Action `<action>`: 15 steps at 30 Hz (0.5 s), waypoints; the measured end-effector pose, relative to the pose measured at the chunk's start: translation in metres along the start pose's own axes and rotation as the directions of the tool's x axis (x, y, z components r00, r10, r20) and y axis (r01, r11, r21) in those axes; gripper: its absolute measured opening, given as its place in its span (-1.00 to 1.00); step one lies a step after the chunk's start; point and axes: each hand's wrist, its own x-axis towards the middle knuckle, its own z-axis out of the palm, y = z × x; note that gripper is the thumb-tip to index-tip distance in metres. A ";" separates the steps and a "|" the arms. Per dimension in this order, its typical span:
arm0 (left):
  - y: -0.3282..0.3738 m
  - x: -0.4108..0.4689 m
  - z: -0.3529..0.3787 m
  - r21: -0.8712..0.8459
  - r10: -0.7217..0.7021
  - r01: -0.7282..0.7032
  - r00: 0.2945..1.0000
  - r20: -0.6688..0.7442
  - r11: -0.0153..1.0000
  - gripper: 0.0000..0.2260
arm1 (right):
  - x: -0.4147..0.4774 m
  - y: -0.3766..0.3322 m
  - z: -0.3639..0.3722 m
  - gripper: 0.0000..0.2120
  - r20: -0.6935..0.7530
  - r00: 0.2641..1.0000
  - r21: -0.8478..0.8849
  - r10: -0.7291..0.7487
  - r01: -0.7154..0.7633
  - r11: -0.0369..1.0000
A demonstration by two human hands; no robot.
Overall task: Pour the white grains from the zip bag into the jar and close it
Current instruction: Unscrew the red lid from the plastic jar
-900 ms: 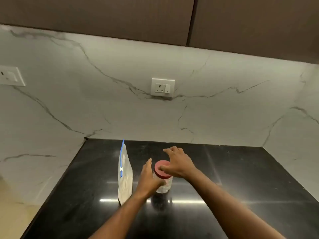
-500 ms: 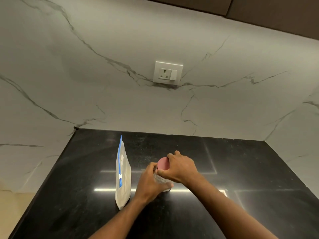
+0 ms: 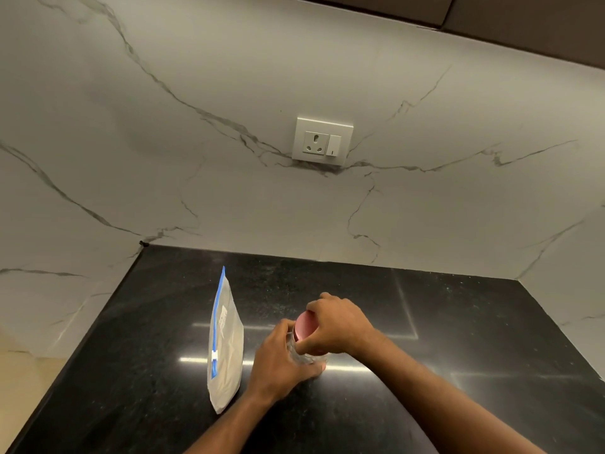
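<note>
A clear jar [image 3: 302, 355] with a red lid [image 3: 304, 326] stands on the black counter [image 3: 425, 322]. My left hand [image 3: 281, 362] is wrapped around the jar's body. My right hand [image 3: 337, 326] grips the red lid from above and the right. Most of the jar is hidden behind both hands. Just to the left, apart from the hands, a zip bag [image 3: 226, 345] with a blue slider strip stands upright, filled with white grains, its zip shut.
The counter sits in a corner of white marble wall, with a wall socket [image 3: 322, 141] behind the jar. The counter's left edge [image 3: 65, 378] drops off to a pale floor.
My right hand has come down from hovering over the lid and closed on it. My left hand has tightened around the jar. The view has tilted down and nearer.
</note>
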 end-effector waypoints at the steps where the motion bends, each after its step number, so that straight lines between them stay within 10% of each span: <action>1: 0.000 0.000 -0.001 0.002 -0.001 0.001 1.000 0.006 1.000 -0.30 | 0.001 0.001 -0.004 -0.27 0.029 0.999 -0.014 -0.038 0.038 0.999; 8: -0.001 0.003 -0.001 0.013 0.023 -0.023 1.000 0.015 1.000 -0.24 | 0.007 0.005 -0.025 -0.39 0.224 0.907 -0.065 -0.357 0.379 0.923; 11: -0.002 0.004 0.000 -0.004 0.010 -0.010 1.000 0.021 1.000 -0.29 | 0.005 0.005 -0.023 -0.46 0.149 0.937 0.038 -0.315 0.313 0.949; 15: 0.000 0.005 0.000 -0.013 0.017 -0.016 1.000 0.019 1.000 -0.32 | 0.002 0.004 -0.012 -0.22 0.037 0.991 -0.307 -0.126 0.131 0.943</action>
